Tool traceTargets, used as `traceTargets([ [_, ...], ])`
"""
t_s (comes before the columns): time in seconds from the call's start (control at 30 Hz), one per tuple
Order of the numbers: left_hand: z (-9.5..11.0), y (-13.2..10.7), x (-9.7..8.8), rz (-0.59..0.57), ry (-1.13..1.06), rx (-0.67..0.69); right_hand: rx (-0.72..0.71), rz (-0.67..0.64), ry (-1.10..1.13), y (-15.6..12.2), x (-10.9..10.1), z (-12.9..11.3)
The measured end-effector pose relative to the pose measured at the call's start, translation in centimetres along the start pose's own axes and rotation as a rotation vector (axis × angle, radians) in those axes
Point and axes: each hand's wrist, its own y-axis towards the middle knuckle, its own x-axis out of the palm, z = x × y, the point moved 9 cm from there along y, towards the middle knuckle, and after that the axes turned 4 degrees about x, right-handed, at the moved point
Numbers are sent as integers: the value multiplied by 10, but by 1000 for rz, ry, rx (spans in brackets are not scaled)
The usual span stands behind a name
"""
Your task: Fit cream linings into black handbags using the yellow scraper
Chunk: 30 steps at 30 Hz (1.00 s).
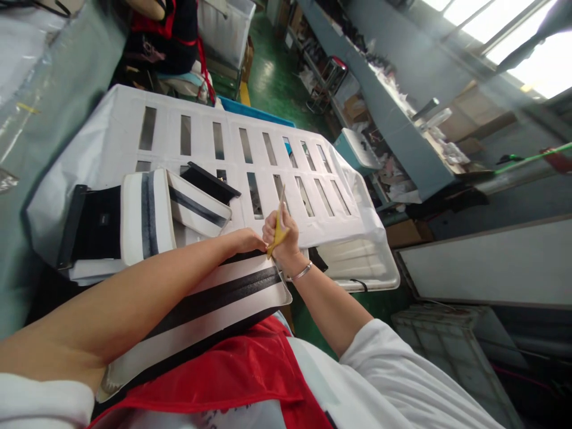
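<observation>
A white piece with a black stripe (232, 289), perhaps part of a bag, lies across my lap against the red apron. My left hand (249, 241) is closed on its upper edge, fingertips pinched together near the corner. Right beside it, my right hand (286, 237) grips small yellow-handled scissors (277, 236), blades pointing up and away from the piece. Just past my left forearm, another white striped piece (134, 217) with black ends rests on the white slatted surface. A folded striped flap (199, 208) leans on it.
The white slotted crate top (201, 134) spreads out in front of me, with a pale plastic bin (357, 268) at its right. A seated person (179, 47) is at the far left. Shelves (379, 89) loaded with materials line the right, and green floor (272, 65) shows between.
</observation>
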Motion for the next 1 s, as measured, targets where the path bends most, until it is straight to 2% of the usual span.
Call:
traceTargets([
  [0.13, -6, -10, -3, 17, 63, -89, -45, -141, 247, -14, -20, -27],
  [0.2, -7, -9, -2, 13, 80, -117, -62, -192, 269, -18, -28, -40],
  [0.3, -6, -9, 1, 4, 102, -121, -14, -288, 213, -17, -24, -46],
  [0.43, -5, -16, 4, -64, 78, -91, 75, -460, 132, -4, -3, -39],
  [0.53, -8, -21, 11, -138, -24, -94, 129, -567, 121, 10, 11, -28],
  [0.67, -12, -19, 11, -132, -95, -126, 232, -661, 96, 21, 24, -8],
  [0.8, -16, -16, 14, -151, -201, -157, 334, -695, 15, 22, 29, 8],
  [1.0, -15, -15, 17, -181, -336, -138, 347, -791, -9, 23, 28, 10],
])
